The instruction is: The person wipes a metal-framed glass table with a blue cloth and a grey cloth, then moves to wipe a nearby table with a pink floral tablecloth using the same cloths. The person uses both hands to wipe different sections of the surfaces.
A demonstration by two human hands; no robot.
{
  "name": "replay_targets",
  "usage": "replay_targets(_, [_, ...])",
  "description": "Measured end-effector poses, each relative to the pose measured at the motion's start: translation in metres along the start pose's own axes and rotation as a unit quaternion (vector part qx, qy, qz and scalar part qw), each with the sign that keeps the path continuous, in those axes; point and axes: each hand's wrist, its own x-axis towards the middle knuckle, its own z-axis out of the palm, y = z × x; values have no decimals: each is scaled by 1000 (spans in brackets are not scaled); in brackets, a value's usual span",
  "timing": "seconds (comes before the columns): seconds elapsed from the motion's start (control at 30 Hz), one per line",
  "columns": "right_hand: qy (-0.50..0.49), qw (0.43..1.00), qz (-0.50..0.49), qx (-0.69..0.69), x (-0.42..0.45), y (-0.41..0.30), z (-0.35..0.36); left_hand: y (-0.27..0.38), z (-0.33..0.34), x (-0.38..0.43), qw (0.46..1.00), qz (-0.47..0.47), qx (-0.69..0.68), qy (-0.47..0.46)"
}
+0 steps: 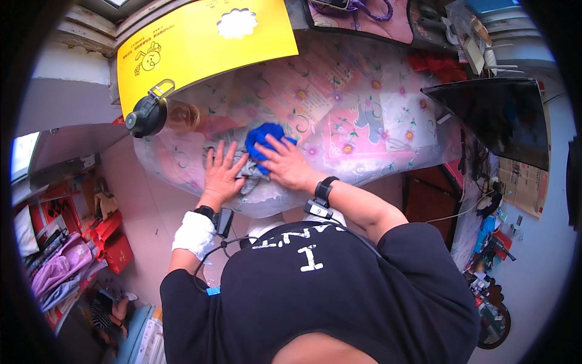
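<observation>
A bunched blue cloth (263, 139) lies on the table under my right hand (288, 166). That hand rests over it with the fingers stretched out and slightly apart; its thumb is hidden, so a grip cannot be told. Just left of it, my left hand (222, 175) is spread flat on a crumpled grey striped cloth (248, 170), fingers apart. The two cloths touch or overlap. Beneath both is a clear flower-printed plastic cover (313, 150) over pink sheets, near the table's front edge.
A bottle with a black lid (152, 111) stands at the table's left. Behind it is a yellow printed board (200, 50). A dark monitor (504, 118) stands on the right, a pink mat (368, 22) at the back. A person (111, 314) is at lower left.
</observation>
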Motion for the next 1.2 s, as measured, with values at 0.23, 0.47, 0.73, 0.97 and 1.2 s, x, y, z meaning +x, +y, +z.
replay_targets(0.23, [-33,999,-8,-16,-67,51,-26,-24,10,-16,991,-103,-9,89])
replay_targets(0.47, [159,846,466,-205,-144,189,-77,-26,12,-14,991,-114,-12,74])
replay_targets(0.73, [127,756,565,-305,-27,276,-96,-26,14,-17,990,-124,-7,68])
replay_targets(0.97, [193,922,231,-242,98,179,-46,-27,15,-18,991,-114,-3,76])
replay_targets(1.2, [86,992,-88,0,87,100,-22,-25,13,-15,990,-115,7,75])
